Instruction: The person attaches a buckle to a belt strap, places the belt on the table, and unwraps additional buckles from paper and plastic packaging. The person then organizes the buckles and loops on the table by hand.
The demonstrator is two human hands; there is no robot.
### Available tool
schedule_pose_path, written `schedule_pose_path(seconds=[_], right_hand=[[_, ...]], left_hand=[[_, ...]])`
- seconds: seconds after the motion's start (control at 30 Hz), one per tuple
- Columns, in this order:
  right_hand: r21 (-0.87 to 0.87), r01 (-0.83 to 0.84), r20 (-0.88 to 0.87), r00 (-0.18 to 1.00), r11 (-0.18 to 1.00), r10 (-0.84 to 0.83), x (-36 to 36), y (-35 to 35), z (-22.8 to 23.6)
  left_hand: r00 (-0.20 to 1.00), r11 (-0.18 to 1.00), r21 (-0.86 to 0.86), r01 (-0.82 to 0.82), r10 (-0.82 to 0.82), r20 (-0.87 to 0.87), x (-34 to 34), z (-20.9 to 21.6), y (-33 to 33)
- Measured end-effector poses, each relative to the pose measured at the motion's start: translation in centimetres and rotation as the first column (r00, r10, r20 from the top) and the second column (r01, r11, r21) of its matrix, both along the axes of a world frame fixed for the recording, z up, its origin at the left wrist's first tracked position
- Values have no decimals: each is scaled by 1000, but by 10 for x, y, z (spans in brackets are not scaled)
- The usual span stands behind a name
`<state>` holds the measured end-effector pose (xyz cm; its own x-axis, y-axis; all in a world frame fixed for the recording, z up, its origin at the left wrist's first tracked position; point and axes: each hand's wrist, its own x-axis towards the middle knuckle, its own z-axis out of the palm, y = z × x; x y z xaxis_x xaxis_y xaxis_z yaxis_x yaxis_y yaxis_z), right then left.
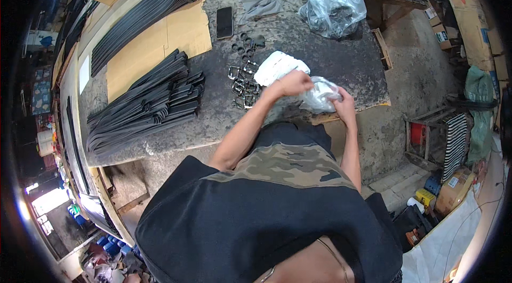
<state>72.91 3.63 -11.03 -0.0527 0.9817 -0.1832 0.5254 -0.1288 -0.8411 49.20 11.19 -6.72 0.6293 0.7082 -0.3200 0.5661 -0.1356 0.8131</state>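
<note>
Grey floor [424,61] shows beside a dark, stained worktable [365,69].

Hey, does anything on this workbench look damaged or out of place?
Nothing looks clearly spilled or broken. The tabletop is blotchy, though, and its edge looks worn and pale to the right of the right hand. The metal buckles lie in a loose heap, unlike the black straps laid side by side.

No lettering is legible: a pale label [453,182] on the brown carton [460,197] at lower right and print on the yellow box [425,197] near it are too small.
</note>
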Motion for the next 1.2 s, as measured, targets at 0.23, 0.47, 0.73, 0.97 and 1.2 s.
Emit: schedule_pose_path(seconds=[0.23,0.47,0.73,0.97,1.2], right_hand=[[-46,163,-268,948,986,-170,3,16,-16],[-13,31,-250,968,999,-34,19,32,-32],[13,2,-261,965,1000,2,15,47,-40],[-20,-12,-150,989,1000,9,10,51,-56],[-109,20,-274,960,994,-49,0,34,-46]], left_hand=[[730,764,400,-506,627,-273,-93,-100,16],[761,803,218,-554,595,-257,-111,-108,33],[728,824,228,-519,565,-387,-100,-98,49],[647,732,206,-649,674,-356,-123,-124,70],[499,455,-396,-797,866,-9,-174,-147,32]])
